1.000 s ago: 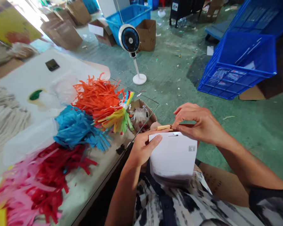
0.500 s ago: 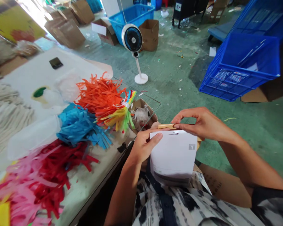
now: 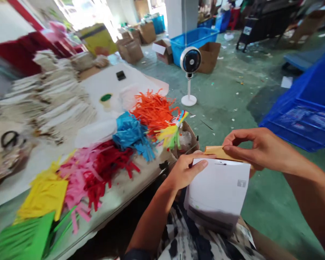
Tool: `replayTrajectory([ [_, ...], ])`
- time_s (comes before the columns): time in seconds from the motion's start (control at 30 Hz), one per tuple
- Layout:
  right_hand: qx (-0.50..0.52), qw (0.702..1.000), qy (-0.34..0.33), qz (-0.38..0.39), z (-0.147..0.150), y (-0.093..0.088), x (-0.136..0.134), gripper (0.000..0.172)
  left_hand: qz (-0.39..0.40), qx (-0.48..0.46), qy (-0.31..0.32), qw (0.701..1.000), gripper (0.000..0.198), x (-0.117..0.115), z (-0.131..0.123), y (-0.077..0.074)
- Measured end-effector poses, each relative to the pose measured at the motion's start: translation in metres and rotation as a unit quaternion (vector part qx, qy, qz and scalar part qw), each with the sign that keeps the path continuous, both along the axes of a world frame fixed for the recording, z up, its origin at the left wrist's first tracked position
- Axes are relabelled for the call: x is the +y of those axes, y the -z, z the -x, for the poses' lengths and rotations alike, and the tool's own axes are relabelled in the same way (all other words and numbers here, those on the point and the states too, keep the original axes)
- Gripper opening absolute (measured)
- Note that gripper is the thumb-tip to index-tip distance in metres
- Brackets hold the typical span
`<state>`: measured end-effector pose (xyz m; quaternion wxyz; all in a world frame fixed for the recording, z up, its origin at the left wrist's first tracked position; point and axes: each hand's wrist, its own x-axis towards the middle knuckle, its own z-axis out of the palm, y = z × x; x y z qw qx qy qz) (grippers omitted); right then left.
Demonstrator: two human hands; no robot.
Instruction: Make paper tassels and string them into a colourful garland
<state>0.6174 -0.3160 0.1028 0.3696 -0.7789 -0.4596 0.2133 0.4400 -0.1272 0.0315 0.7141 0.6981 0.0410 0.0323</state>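
Note:
In the head view my left hand point(image 3: 182, 172) grips a white printed sheet or thin pad point(image 3: 219, 191), thumb on its face and fingers behind. The sheet has a grey square mark near its upper right corner and a small dark slot near the top edge. My right hand point(image 3: 257, 148) pinches a tan, paper-like piece point(image 3: 213, 149) between thumb and forefinger. This tan piece lies along the sheet's top edge and partly behind it; its lower part is hidden.
On the table point(image 3: 121, 195) to the left lie orange point(image 3: 153, 112), blue point(image 3: 132, 131), red, pink, yellow and green paper fringes. Scissors point(image 3: 9, 139) and stacked whitish bundles point(image 3: 67, 94) are farther left. A white fan point(image 3: 189, 72) stands ahead; a blue crate point(image 3: 303, 108) is at right.
The view has swung left, so more of the table shows. My left hand still grips the sheet, and my right hand still pinches the tan piece, more of which now shows.

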Motion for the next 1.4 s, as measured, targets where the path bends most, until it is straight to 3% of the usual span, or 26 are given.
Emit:
replayTrajectory([
  [0.2,0.024,0.991,-0.134,-0.01,0.018,-0.021,0.069,0.03,0.013,0.004,-0.125,0.992,0.042,0.022,0.06,-0.02],
  [0.33,0.056,0.974,-0.219,-0.024,0.05,-0.033,0.141,0.029,0.064,0.039,-0.229,0.971,0.047,0.048,0.118,-0.04],
  [0.47,0.088,0.948,-0.296,-0.075,0.082,-0.038,0.223,0.024,0.05,0.05,-0.334,0.94,0.047,0.085,0.181,-0.072],
  [0.53,0.1,0.939,-0.308,-0.114,0.092,-0.033,0.263,0.026,0.025,0.039,-0.402,0.915,0.045,0.101,0.214,-0.083],
  [0.6,0.109,0.936,-0.304,-0.14,0.096,-0.022,0.298,0.032,0.014,0.034,-0.463,0.886,0.044,0.112,0.244,-0.085],
  [0.73,0.074,0.956,-0.245,-0.146,0.094,0.014,0.346,0.057,0.048,0.033,-0.526,0.849,0.042,0.125,0.28,-0.064],
  [0.87,0.008,0.977,-0.179,-0.117,0.09,0.047,0.366,0.051,0.083,0.022,-0.523,0.848,0.04,0.132,0.275,-0.041],
  [1.03,-0.001,0.987,-0.14,-0.079,0.086,0.063,0.379,0.045,0.181,0.065,-0.474,0.859,0.048,0.14,0.249,-0.027],
  [1.23,0.015,0.99,-0.116,-0.074,0.074,0.049,0.374,0.041,0.191,0.063,-0.446,0.872,0.05,0.146,0.239,-0.013],
  [1.33,-0.024,0.987,-0.078,-0.141,0.082,0.033,0.345,0.037,0.19,0.069,-0.447,0.871,0.05,0.148,0.238,-0.014],
  [1.4,-0.009,0.985,-0.089,-0.149,0.097,0.024,0.318,0.031,0.184,0.063,-0.45,0.871,0.048,0.149,0.234,-0.016],
])
